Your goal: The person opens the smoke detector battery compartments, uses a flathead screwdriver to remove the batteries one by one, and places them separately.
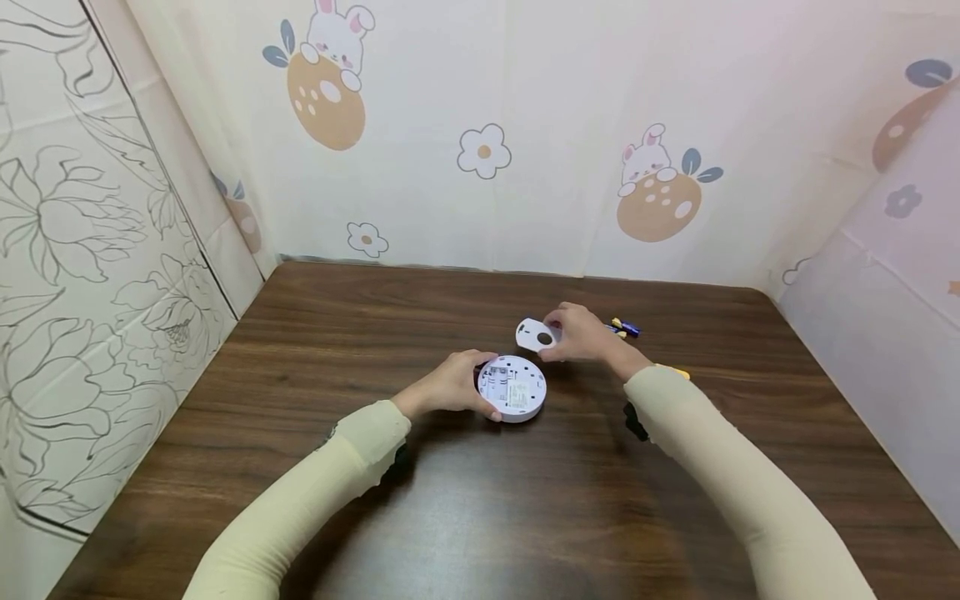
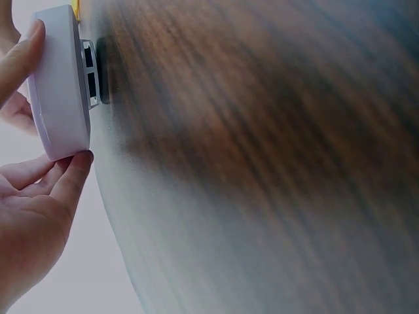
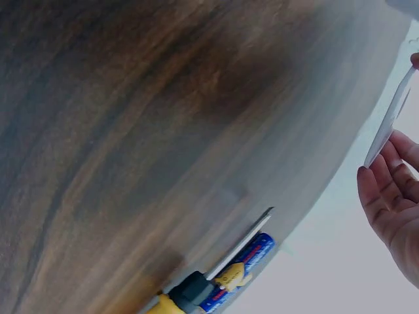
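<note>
My left hand [image 1: 448, 383] grips the rim of a round white smoke detector [image 1: 528, 396], thumb at the near side and fingers at the far side. Its back faces up, showing a battery bay and a printed label. In the left wrist view the detector [image 2: 60, 85] stands edge-on, with a vented part on the face towards the tabletop. Just beyond it, my right hand [image 1: 581, 335] pinches a thin white mounting plate [image 1: 528, 337] with a round hole. The right wrist view catches this plate [image 3: 387, 124] nearly edge-on between thumb and fingertips.
Blue-and-yellow batteries [image 1: 627, 327] lie behind my right hand. Beside them is a screwdriver [image 3: 191, 290] with a yellow and black handle, mostly hidden by my right forearm in the head view. The dark wooden table [image 1: 360, 317] ends at a patterned curtain [image 1: 555, 200].
</note>
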The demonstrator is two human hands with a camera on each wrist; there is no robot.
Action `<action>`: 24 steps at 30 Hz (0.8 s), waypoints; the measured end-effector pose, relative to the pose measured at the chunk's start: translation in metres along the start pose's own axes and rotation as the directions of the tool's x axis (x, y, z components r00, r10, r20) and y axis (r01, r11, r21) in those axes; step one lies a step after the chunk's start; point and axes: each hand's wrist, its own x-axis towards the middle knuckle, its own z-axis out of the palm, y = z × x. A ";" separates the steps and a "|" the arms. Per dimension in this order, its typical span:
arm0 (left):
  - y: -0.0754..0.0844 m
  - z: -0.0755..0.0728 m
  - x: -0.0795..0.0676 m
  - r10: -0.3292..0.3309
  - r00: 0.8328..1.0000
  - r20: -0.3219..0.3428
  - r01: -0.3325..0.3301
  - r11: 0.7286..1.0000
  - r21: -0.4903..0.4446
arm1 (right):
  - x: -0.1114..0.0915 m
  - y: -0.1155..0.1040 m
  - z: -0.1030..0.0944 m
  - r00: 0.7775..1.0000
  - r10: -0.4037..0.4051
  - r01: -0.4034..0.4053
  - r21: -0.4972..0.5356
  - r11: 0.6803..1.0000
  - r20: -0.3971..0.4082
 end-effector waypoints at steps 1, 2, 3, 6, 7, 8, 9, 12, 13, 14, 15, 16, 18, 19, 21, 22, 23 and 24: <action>0.000 0.000 0.000 0.003 1.000 0.001 -0.003 1.000 0.002 | -0.001 -0.002 -0.001 1.000 -0.008 0.008 0.004 1.000 0.004; 0.000 0.000 0.000 0.006 1.000 0.003 -0.006 1.000 0.003 | -0.002 -0.004 -0.002 1.000 -0.015 0.015 0.009 1.000 0.008; 0.000 0.000 0.000 0.008 1.000 0.004 -0.008 1.000 0.005 | -0.004 -0.007 -0.003 1.000 -0.024 0.024 0.015 1.000 0.012; 0.001 -0.001 0.000 0.010 1.000 0.008 -0.010 1.000 0.007 | -0.007 -0.013 -0.005 0.998 -0.066 0.066 0.026 0.997 0.014; 0.001 -0.001 0.000 0.009 1.000 0.009 -0.009 1.000 0.007 | -0.008 -0.015 -0.006 0.996 -0.083 0.083 0.029 0.996 0.013; 0.001 -0.001 0.000 0.007 1.000 0.008 -0.007 1.000 0.008 | -0.009 -0.016 -0.006 0.995 -0.099 0.099 0.036 0.994 0.011; 0.001 -0.002 -0.001 0.006 1.000 0.007 -0.006 1.000 0.009 | -0.009 -0.018 -0.007 0.994 -0.113 0.113 0.042 0.993 0.010; 0.003 -0.002 0.000 0.005 1.000 0.004 -0.005 1.000 0.015 | -0.013 -0.023 -0.008 0.989 -0.145 0.144 0.056 0.988 0.013; 0.003 -0.003 -0.001 0.005 1.000 0.004 -0.005 1.000 0.016 | -0.014 -0.025 -0.009 0.988 -0.153 0.152 0.059 0.987 0.015; 0.003 -0.003 -0.001 0.006 1.000 0.003 -0.006 1.000 0.016 | -0.015 -0.027 -0.009 0.986 -0.163 0.162 0.062 0.985 0.017; 0.003 -0.002 0.000 0.007 1.000 0.003 -0.007 1.000 0.016 | -0.016 -0.028 -0.009 0.984 -0.174 0.173 0.063 0.983 0.020; 0.003 -0.002 0.000 0.006 1.000 0.004 -0.006 1.000 0.015 | -0.017 -0.030 -0.009 0.982 -0.190 0.188 0.063 0.980 0.021; 0.003 -0.002 0.000 0.004 1.000 0.005 -0.004 1.000 0.016 | -0.019 -0.033 -0.009 0.976 -0.216 0.213 0.063 0.975 0.027; 0.002 -0.002 0.000 0.002 1.000 0.005 -0.002 1.000 0.017 | -0.020 -0.035 -0.009 0.974 -0.224 0.222 0.067 0.973 0.032; 0.002 -0.001 0.000 -0.002 1.000 0.003 0.002 1.000 0.014 | -0.022 -0.039 -0.009 0.970 -0.239 0.235 0.075 0.969 0.045; 0.002 -0.001 0.000 -0.003 1.000 0.004 0.003 1.000 0.014 | -0.023 -0.041 -0.009 0.968 -0.244 0.239 0.077 0.968 0.052; 0.002 -0.001 0.000 -0.003 1.000 0.003 0.002 1.000 0.014 | -0.024 -0.042 -0.009 0.967 -0.248 0.243 0.080 0.967 0.060; 0.002 -0.001 0.000 -0.002 1.000 0.001 0.002 1.000 0.013 | -0.024 -0.044 -0.009 0.964 -0.259 0.253 0.086 0.964 0.065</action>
